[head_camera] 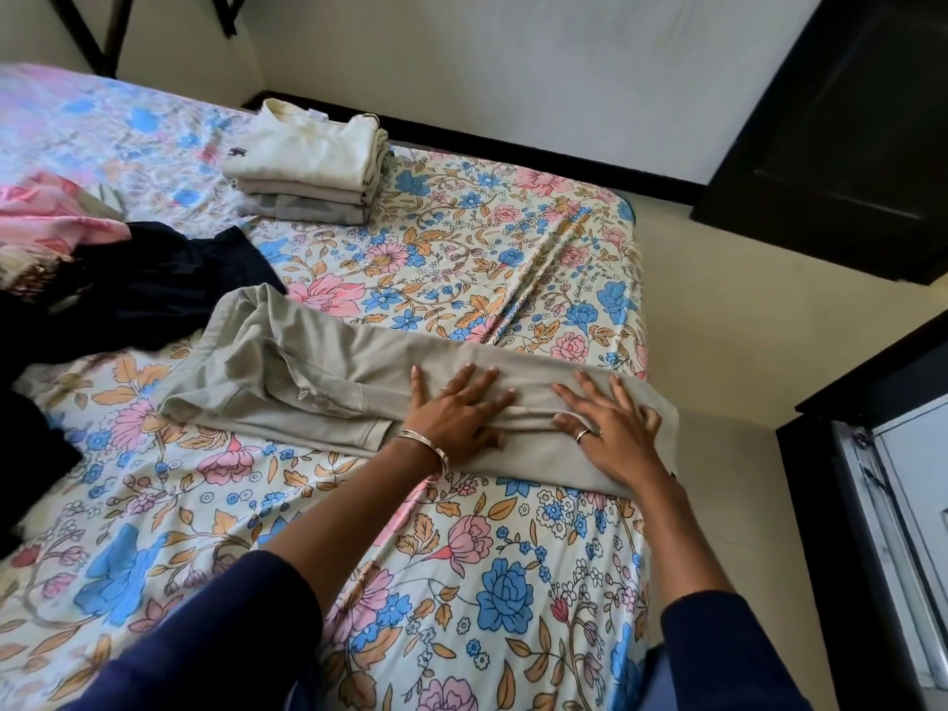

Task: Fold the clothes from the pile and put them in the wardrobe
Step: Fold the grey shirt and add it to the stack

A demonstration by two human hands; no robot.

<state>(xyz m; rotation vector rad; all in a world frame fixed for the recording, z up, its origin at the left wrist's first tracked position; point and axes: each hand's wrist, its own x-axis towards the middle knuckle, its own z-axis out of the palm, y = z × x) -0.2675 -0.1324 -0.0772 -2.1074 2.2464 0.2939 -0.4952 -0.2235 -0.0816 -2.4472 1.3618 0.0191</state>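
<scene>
A beige shirt [318, 366] lies lengthwise across the floral bed sheet [451, 556], folded into a long strip with its collar end at the left. My left hand [456, 407] rests flat on the middle of the strip, fingers spread. My right hand [610, 423] presses flat on the strip's right end near the bed's edge. A stack of folded cream and beige clothes [308, 166] sits at the far side of the bed. The unfolded pile, dark garments [154, 284] and a pink cloth [51, 213], lies at the left.
The bed's right edge [641, 300] borders a strip of cream floor [718, 351]. A dark wardrobe [846, 146] stands at the upper right. A light door with a metal frame [892, 505] is at the right. More dark cloth [25, 454] lies at the left edge.
</scene>
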